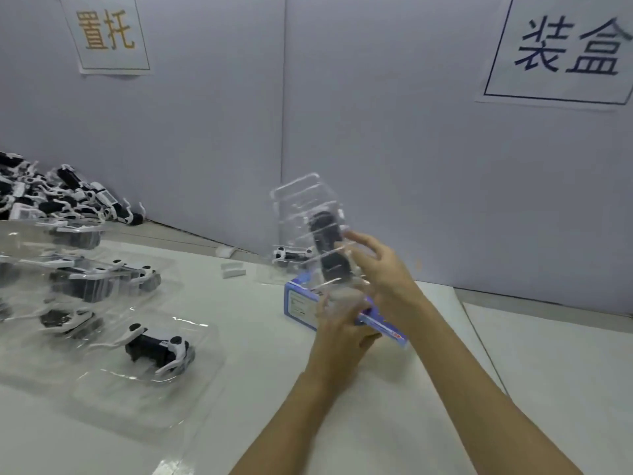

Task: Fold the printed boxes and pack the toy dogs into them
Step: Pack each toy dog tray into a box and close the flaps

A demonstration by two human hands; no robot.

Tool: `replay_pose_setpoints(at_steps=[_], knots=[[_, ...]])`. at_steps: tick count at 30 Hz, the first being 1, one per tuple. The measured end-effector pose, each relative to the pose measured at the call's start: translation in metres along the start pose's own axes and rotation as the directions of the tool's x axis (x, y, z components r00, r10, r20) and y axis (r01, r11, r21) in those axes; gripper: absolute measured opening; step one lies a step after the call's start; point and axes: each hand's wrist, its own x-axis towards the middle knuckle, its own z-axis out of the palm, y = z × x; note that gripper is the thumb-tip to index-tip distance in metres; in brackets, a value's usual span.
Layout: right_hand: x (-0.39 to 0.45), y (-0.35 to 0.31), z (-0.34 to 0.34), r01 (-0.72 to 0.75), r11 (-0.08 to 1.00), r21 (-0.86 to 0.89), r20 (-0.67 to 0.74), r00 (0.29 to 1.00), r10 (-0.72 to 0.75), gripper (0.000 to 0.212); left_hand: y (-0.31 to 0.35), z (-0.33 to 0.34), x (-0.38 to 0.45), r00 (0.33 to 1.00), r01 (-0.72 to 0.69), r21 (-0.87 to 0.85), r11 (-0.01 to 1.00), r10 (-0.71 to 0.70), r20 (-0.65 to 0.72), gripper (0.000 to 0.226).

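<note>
A clear plastic tray [308, 214] with a black and white toy dog [329, 248] inside stands nearly upright above the table's middle. My right hand [380, 265] holds its right side, fingers curled round the edge. My left hand [342, 327] grips the tray's lower end from below. Right behind and under the hands lies a blue printed box [301, 301] on its side, its open end hidden by the hands. The tray's bottom sits at the box.
Several clear trays with toy dogs [156, 347] lie on the white table [260, 337] at the left. A heap of loose toy dogs [58, 197] sits at the far left against the grey partition. Small white parts [233, 269] lie near the wall.
</note>
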Motion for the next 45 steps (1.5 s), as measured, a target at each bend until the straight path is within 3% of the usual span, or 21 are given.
replay_pose_setpoints(at_steps=[2, 5, 8, 10, 13, 15, 17, 18, 21, 23, 29, 34, 39, 45], knots=[[-0.014, 0.005, -0.052, 0.017, 0.994, 0.108, -0.067, 0.998, -0.010, 0.061, -0.003, 0.001, 0.001, 0.995, 0.080, 0.024, 0.997, -0.081, 0.064, 0.023], [-0.038, 0.024, -0.111, 0.023, 0.966, 0.256, -0.151, 0.988, 0.016, 0.072, -0.006, 0.008, 0.002, 0.995, 0.095, 0.062, 0.994, -0.093, -0.039, 0.028], [-0.059, 0.041, -0.144, -0.041, 0.882, 0.470, -0.092, 0.991, 0.095, 0.054, -0.012, 0.013, 0.003, 0.993, 0.079, 0.051, 0.996, -0.074, -0.090, 0.016], [-0.063, 0.043, -0.151, -0.146, 0.783, 0.604, -0.028, 0.979, 0.203, 0.039, -0.011, 0.010, 0.004, 0.991, 0.111, 0.051, 0.993, -0.107, -0.075, 0.034], [-0.062, 0.049, -0.151, -0.261, 0.749, 0.609, 0.011, 0.947, 0.321, 0.062, -0.009, 0.001, 0.009, 0.980, 0.192, -0.028, 0.981, -0.193, -0.049, 0.057], [-0.068, 0.059, -0.155, -0.212, 0.842, 0.495, -0.084, 0.954, 0.289, 0.027, -0.009, -0.005, 0.011, 0.962, 0.264, -0.119, 0.957, -0.271, -0.042, 0.065], [-0.073, 0.064, -0.154, -0.230, 0.907, 0.354, -0.121, 0.950, 0.288, 0.042, -0.008, -0.011, 0.013, 0.942, 0.322, -0.211, 0.923, -0.335, -0.029, 0.070], [-0.075, 0.062, -0.151, -0.262, 0.922, 0.286, -0.062, 0.955, 0.290, 0.047, -0.008, -0.015, 0.014, 0.935, 0.341, -0.246, 0.907, -0.355, -0.015, 0.072], [-0.074, 0.048, -0.141, -0.267, 0.963, 0.029, 0.148, 0.954, 0.260, 0.030, -0.002, -0.025, 0.015, 0.935, 0.345, -0.297, 0.890, -0.355, 0.021, 0.072], [-0.072, 0.053, -0.147, -0.261, 0.965, -0.009, 0.204, 0.944, 0.258, 0.052, 0.003, -0.029, 0.015, 0.941, 0.330, -0.330, 0.885, -0.336, 0.041, 0.074], [-0.078, 0.049, -0.150, -0.193, 0.949, -0.250, -0.102, 0.980, 0.172, 0.057, 0.012, -0.030, 0.018, 0.952, 0.301, -0.353, 0.886, -0.301, 0.055, 0.076], [-0.079, 0.045, -0.147, -0.135, 0.882, -0.451, -0.183, 0.982, 0.057, 0.045, 0.017, -0.026, 0.016, 0.972, 0.234, -0.322, 0.917, -0.225, 0.065, 0.079], [-0.082, 0.045, -0.149, -0.117, 0.786, -0.607, -0.232, 0.972, -0.034, 0.061, 0.016, -0.027, 0.014, 0.985, 0.174, -0.273, 0.946, -0.163, 0.063, 0.075], [-0.082, 0.050, -0.141, -0.152, 0.616, -0.773, -0.215, 0.976, -0.028, 0.080, 0.021, -0.017, 0.010, 0.998, 0.015, -0.117, 0.993, -0.008, 0.059, 0.074]])
